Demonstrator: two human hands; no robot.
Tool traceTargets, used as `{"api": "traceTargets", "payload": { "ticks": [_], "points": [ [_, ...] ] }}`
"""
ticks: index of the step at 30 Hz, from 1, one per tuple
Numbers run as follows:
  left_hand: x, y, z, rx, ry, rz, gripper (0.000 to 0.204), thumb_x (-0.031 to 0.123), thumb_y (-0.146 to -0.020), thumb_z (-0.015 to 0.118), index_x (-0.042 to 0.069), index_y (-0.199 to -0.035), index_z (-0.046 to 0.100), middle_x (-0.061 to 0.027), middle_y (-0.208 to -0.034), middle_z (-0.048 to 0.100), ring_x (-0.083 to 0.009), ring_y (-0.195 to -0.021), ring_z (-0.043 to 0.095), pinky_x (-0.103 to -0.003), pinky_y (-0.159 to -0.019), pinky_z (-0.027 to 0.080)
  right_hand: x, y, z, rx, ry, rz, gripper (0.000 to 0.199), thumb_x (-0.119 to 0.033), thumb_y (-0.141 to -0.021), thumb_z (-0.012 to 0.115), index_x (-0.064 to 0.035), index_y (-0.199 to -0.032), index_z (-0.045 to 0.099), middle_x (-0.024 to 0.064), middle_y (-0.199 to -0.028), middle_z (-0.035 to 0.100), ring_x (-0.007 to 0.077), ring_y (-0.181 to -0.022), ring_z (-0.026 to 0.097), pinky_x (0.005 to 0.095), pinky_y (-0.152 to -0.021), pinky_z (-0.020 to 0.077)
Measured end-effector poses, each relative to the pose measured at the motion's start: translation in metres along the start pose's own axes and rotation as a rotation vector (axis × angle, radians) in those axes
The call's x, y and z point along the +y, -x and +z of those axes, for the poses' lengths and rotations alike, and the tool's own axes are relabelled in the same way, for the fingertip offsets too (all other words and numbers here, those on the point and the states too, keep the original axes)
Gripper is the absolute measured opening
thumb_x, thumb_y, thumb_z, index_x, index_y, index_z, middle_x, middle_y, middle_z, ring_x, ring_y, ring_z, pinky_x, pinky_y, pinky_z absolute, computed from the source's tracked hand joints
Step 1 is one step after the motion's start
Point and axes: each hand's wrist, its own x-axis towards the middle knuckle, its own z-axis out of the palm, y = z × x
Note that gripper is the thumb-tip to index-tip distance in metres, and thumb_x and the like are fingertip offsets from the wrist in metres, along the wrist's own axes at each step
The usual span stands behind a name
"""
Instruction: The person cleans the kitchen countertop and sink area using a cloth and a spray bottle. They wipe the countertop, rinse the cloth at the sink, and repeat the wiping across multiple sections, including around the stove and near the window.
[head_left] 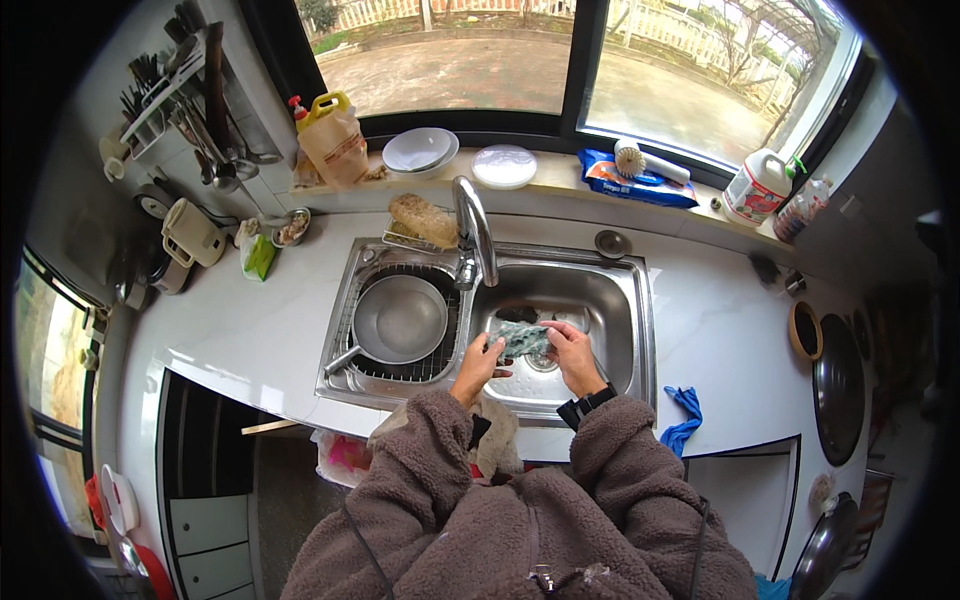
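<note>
Over the right sink basin (615, 300), my left hand (481, 366) and my right hand (573, 358) stretch a crumpled grey-green and white piece (522, 341) between them. It looks like a wet cloth or thin plastic; I cannot tell which. Each hand pinches one end of it with thumb and fingers. Beneath it, a dark object (517, 314) lies in the basin, partly covered. A metal pan (400, 319) rests on the black rack (440, 372) in the left basin, its handle pointing to the near left. The chrome faucet (477, 230) rises between the basins.
A yellowish sponge-like block (422, 219) sits behind the left basin. The drain strainer (613, 243) lies on the back rim. Blue gloves (682, 420) hang at the right counter edge. Bowls (418, 150), a white lid (504, 167), a wipes pack (634, 180) and jugs (758, 188) line the sill.
</note>
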Motion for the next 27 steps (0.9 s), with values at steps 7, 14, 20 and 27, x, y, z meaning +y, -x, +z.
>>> {"api": "traceTargets", "payload": {
  "ticks": [7,14,20,27],
  "points": [
    [0.023,0.023,0.016,-0.190,0.271,-0.091,0.045,0.042,-0.096,0.056,0.005,-0.121,0.056,-0.0076,-0.107,0.064,-0.0188,-0.091,0.064,-0.036,-0.080,0.055,-0.030,0.015,0.003,-0.120,0.083,-0.281,0.025,-0.019,-0.098,0.055,-0.0024,-0.116,0.063,0.0015,-0.104,0.064,0.0093,-0.095,0.059,0.0243,-0.086,0.0471],
    [0.038,0.024,0.029,-0.270,0.272,-0.024,0.045,0.020,-0.087,0.072,0.008,-0.126,0.053,-0.0063,-0.113,0.061,-0.0178,-0.101,0.061,-0.036,-0.089,0.052,-0.037,0.013,0.005,-0.108,0.415,-0.338,0.030,-0.027,-0.098,0.055,-0.0016,-0.109,0.067,0.0031,-0.085,0.068,0.0136,-0.081,0.064,0.0265,-0.075,0.0495],
    [0.045,0.028,0.017,-0.223,0.300,0.112,0.044,0.010,-0.085,0.072,0.003,-0.124,0.053,-0.0057,-0.103,0.062,-0.0157,-0.093,0.063,-0.032,-0.083,0.055,-0.031,0.018,-0.013,0.184,0.266,-0.087,0.029,-0.026,-0.097,0.058,0.0024,-0.096,0.064,0.0065,-0.076,0.066,0.0118,-0.068,0.064,0.0228,-0.062,0.0520],
    [0.043,0.025,0.021,-0.200,0.243,0.113,0.045,0.018,-0.091,0.067,0.006,-0.131,0.050,-0.0023,-0.097,0.062,-0.0099,-0.084,0.061,-0.025,-0.074,0.053,-0.011,0.032,0.018,-0.276,0.262,-0.044,0.032,-0.028,-0.093,0.065,-0.0018,-0.110,0.059,0.0035,-0.089,0.066,0.0097,-0.075,0.064,0.0238,-0.068,0.0518]
  ]
}}
